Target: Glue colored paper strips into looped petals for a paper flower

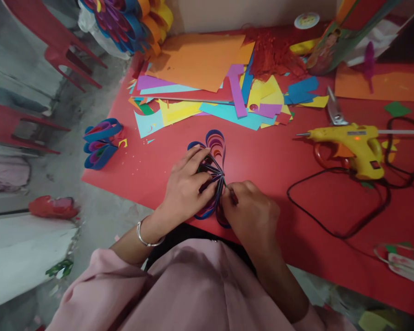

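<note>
A paper flower (215, 142) made of looped strips in blue, purple, pink and orange lies on the red table in front of me. My left hand (189, 179) grips its petals from the left, fingers curled over the loops. At the flower's centre, where the strip ends meet, my right hand (250, 207) pinches a petal's end from the right. Part of that petal is hidden under the right hand. Off to the left sits a smaller group of blue and purple paper loops (102, 142), touched by neither hand.
A yellow hot glue gun (357, 145) with a lit orange light and black cord (317, 220) lies at right, near scissors (335, 108). Coloured paper sheets (196, 59) and scraps pile at the back. A large paper flower (124, 23) stands at the back left. Red chairs (67, 50) stand beyond the table's left edge.
</note>
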`<state>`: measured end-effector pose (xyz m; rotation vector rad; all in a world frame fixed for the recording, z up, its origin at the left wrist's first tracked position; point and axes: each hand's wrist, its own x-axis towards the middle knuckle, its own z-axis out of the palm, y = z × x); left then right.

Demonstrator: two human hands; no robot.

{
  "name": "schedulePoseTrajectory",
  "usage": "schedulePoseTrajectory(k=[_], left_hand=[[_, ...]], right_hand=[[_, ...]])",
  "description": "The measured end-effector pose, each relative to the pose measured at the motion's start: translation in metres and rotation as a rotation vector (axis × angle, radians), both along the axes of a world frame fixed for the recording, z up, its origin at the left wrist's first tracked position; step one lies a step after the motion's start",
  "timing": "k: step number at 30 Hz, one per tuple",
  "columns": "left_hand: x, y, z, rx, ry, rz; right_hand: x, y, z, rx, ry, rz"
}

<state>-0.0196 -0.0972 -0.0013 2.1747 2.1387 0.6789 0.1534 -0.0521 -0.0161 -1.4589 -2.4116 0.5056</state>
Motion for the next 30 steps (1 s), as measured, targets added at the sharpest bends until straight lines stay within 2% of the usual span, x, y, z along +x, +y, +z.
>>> schedulePoseTrajectory(k=[6,22,30], left_hand=[[0.001,-0.002,0.002,-0.012,0.008,0.000],[0.006,-0.002,0.006,-0.046,0.076,0.037],[0.006,-0.019,0.017,-0.019,0.058,0.078]], right_hand=[[0.001,-0.002,-0.003,0.075,0.032,0.000],[0.000,-0.002,-0.011,0.130,0.099,-0.017],[0.000,-0.002,-0.011,0.137,0.119,-0.024]])
